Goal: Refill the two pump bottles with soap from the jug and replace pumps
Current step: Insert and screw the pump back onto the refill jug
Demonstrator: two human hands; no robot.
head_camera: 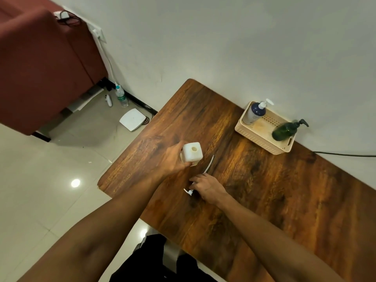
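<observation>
A white square bottle [192,153] with an open round mouth stands on the wooden table [264,180]; my left hand [173,159] grips its left side. A white pump [200,180] lies on the table to its right, its thin dip tube pointing up toward the wall and its nozzle head near the table's front edge. My right hand [207,187] lies over the pump's middle with fingers curled round it. A blue-and-white pump bottle [254,112] and a dark green pump bottle [285,130] stand in a cream basket [262,141] by the wall. No jug is in view.
The table's left edge runs close to the white bottle, with tiled floor [40,190] below. On the floor near the wall stand a water bottle [121,95], a white flat device [132,119] and cables. A maroon sofa [40,68] fills the upper left.
</observation>
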